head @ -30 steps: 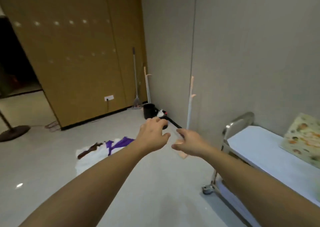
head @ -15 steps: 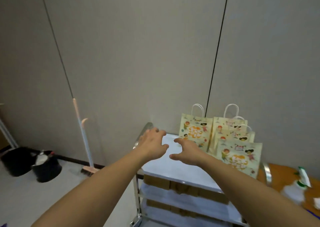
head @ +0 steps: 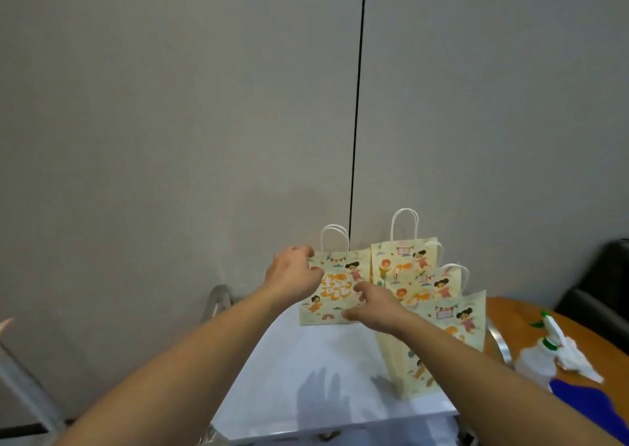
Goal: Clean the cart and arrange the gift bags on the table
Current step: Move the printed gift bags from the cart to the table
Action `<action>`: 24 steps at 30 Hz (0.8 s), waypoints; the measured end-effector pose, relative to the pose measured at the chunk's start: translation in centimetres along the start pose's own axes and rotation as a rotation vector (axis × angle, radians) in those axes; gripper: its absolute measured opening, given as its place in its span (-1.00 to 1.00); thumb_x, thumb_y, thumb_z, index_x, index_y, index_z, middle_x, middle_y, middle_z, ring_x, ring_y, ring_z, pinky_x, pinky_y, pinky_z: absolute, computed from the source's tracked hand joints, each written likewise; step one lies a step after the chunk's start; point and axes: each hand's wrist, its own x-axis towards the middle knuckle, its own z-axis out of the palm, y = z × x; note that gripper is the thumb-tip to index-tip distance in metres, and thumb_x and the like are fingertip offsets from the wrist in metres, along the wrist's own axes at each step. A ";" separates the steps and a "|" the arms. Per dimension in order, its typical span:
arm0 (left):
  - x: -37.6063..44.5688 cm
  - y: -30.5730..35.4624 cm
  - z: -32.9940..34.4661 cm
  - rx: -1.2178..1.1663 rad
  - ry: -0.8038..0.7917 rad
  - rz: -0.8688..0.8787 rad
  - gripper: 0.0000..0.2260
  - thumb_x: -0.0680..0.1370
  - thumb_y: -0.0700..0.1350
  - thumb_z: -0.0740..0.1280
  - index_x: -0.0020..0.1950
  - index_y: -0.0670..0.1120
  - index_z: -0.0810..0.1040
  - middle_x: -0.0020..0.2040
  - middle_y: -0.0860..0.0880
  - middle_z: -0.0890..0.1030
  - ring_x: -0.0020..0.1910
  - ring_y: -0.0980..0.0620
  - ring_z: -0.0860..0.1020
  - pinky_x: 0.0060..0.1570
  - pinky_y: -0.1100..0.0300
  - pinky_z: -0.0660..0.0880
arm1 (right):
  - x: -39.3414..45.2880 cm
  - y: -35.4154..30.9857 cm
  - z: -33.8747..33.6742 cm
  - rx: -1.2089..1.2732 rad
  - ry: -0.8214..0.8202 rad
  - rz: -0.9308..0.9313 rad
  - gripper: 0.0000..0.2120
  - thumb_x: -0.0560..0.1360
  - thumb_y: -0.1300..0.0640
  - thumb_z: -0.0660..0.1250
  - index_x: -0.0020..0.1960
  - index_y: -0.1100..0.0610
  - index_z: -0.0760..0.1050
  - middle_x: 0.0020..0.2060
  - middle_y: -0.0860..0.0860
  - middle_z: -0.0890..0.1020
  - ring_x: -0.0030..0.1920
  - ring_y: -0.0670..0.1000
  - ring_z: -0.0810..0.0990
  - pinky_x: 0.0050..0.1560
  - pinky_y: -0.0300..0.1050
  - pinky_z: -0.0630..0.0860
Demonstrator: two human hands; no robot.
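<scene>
From the head view, both bare arms reach forward over the white top of the metal-framed cart (head: 306, 370); the left hand (head: 292, 275) has its fingers curled over the upper left corner of the nearest pale yellow paper gift bag printed with cartoon children (head: 335, 289), so that grip looks clasped on the bag; the right hand (head: 374, 306) touches the same bag's lower right part, fingers bent against its face, though whether that grip truly pinches the paper I cannot tell; the bag stands upright at the far side of the cart top, near the grey wall, white cord handles up, its broad face towards the camera and its long axis running left to right between the two hands; three more matching gift bags (head: 432, 296) stand overlapped just to its right; the round orange wooden worktop (head: 517, 313) lies further right, beside the cart, carrying a white spray bottle with a green collar (head: 537, 360); so the lift, I judge, must carry the bag rightwards, and the right hand is the nearer to that side.
</scene>
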 end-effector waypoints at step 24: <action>22.9 3.9 7.2 0.038 -0.092 -0.041 -0.75 0.51 -0.19 0.26 0.04 -0.01 0.69 -0.08 -0.05 0.65 -0.08 -0.07 0.60 -0.10 0.06 0.62 | 24.9 5.5 -3.3 0.146 0.126 0.199 -0.69 0.58 -0.08 0.32 -0.20 0.06 0.68 -0.44 -0.03 0.67 -0.37 -0.11 0.62 -0.34 -0.21 0.42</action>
